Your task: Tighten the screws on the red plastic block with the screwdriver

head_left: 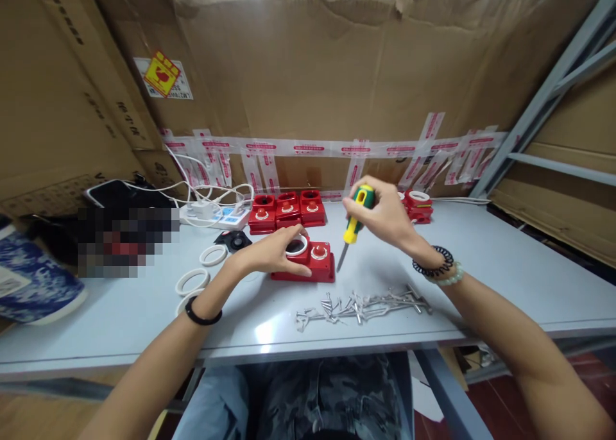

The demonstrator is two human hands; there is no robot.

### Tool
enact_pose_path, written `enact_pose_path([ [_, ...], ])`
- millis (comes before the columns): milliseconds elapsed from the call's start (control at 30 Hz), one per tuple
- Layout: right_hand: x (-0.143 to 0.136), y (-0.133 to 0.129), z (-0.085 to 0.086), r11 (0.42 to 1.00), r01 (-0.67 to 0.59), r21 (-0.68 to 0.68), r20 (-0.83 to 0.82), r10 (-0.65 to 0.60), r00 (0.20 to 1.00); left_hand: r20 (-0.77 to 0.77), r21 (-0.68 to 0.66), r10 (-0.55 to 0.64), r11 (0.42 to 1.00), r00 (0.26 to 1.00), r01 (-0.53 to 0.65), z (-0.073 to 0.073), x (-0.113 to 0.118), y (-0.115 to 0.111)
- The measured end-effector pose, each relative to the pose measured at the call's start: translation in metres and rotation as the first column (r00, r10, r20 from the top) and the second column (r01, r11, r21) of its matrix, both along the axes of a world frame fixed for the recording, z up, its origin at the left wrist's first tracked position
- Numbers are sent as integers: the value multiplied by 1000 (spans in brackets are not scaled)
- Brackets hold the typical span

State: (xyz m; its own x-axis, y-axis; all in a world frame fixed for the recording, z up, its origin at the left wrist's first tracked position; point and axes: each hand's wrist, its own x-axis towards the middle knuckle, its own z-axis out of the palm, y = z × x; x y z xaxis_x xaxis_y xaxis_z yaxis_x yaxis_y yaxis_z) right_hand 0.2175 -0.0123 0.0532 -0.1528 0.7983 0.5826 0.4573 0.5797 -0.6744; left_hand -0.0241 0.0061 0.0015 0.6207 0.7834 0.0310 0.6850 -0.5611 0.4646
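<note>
My left hand (276, 253) is wrapped over the left part of a red box (317, 270), which lies on the white table (462, 267). A white ring (302, 240) sits on the box beside my fingers, and a red knob with a pale collar (319, 252) is on its right part. My right hand (380, 212) grips a green and yellow screwdriver (359, 215). Its metal shaft points down and its tip is just right of the box, apart from it. Silver screws and metal strips (359, 308) lie in front of the box.
Red boxes (287, 212) stand behind, and more red parts (418, 207) at the back right. White rings (192, 281), a black part (234, 240), a power strip with cables (216, 215) and a blue patterned object (33, 276) are on the left. Cardboard (308, 74) walls the back.
</note>
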Motion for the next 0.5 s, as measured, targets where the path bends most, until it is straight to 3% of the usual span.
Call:
enact_pose_path([
  [100,4,-3,-22,975,-72,-211,-60,61,996,-9,70,46,997,999,-45,-4,3,1],
  [167,4,-5,-31,961,-91,-263,-75,73,994,-8,93,56,994,998,-55,-6,4,1],
  [500,-2,-5,-33,956,-139,-257,-106,115,988,-27,84,68,994,997,-66,-5,6,-2],
])
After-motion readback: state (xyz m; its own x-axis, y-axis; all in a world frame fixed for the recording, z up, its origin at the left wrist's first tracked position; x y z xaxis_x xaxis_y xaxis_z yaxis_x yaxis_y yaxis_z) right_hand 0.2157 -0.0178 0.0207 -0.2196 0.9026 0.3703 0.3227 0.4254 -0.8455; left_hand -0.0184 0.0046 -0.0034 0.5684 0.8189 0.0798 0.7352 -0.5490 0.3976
